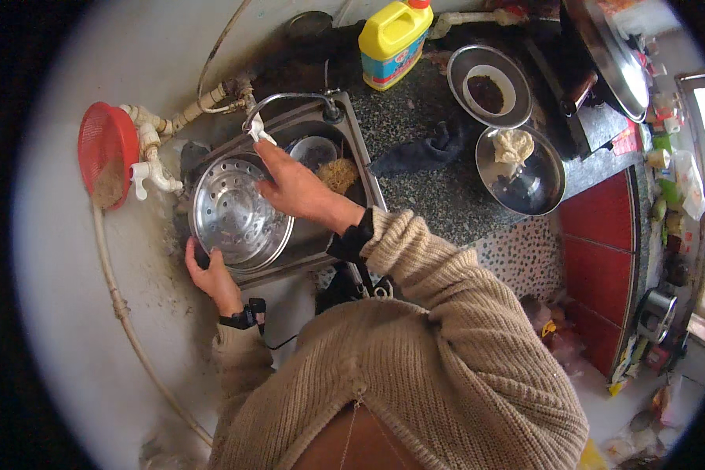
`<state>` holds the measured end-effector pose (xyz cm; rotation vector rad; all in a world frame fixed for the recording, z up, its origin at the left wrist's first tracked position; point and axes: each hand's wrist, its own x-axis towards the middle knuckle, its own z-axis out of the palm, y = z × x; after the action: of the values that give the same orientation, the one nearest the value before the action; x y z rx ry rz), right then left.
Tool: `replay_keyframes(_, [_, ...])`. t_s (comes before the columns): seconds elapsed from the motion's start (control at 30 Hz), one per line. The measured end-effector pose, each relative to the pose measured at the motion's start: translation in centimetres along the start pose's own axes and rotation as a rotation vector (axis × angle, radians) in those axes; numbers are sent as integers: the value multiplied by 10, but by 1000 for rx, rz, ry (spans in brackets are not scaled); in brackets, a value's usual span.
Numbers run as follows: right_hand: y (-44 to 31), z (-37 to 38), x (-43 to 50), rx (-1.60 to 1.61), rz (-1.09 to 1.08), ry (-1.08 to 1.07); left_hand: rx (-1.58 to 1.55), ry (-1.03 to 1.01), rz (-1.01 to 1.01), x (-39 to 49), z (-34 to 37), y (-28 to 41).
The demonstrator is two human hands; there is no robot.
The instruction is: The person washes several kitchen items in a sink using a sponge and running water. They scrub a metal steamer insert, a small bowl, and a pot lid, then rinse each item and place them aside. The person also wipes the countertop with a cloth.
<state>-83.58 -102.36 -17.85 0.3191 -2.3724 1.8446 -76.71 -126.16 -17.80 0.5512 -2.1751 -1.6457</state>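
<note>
My left hand (pixel 214 282) grips the near-left rim of a shiny metal steamer tray (pixel 241 205) with round holes. The tray is tilted over the left part of a stainless steel sink (pixel 361 141), and a second metal rim shows just beneath it. My right hand (pixel 294 188) reaches across the sink, thumb apart from the fingers. Its fingertips overlap a white tap handle (pixel 257 126) beside the end of the curved metal faucet (pixel 288 96); whether they grip it, I cannot tell. A bowl (pixel 314 153) and a tan scrubbing pad (pixel 338 175) lie in the sink behind my right hand.
A red plastic strainer (pixel 108 155) hangs by wall pipes at left. On the speckled counter (pixel 429 208) are a yellow jug (pixel 395 44), dark cloth (pixel 420 154), metal basin (pixel 455 64) with a white bowl (pixel 508 88), and another basin (pixel 531 191) holding a pale cloth (pixel 513 147).
</note>
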Motion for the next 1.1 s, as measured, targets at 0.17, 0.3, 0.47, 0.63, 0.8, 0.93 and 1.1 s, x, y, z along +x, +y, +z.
replay_keyframes(0.17, [40,-82,-48,-565,-51,226,616,-107,681,-17,-1,28])
replay_keyframes(0.3, [72,-149,-98,-1225,175,228,757,-169,718,-26,-8,44])
replay_keyframes(0.47, [81,-183,-110,-1306,158,185,704,-83,870,-23,-9,57])
replay_keyframes(0.63, [63,-189,-108,-1175,131,270,726,-37,918,-25,-14,73])
replay_keyframes(0.8, [49,-191,-108,-1117,149,311,723,-14,933,-27,-20,80])
replay_keyframes(0.93, [49,-191,-119,-1056,237,239,814,-42,865,-31,-25,82])
replay_keyframes(1.1, [48,-178,-167,-807,245,156,833,-64,1011,-37,-28,86])
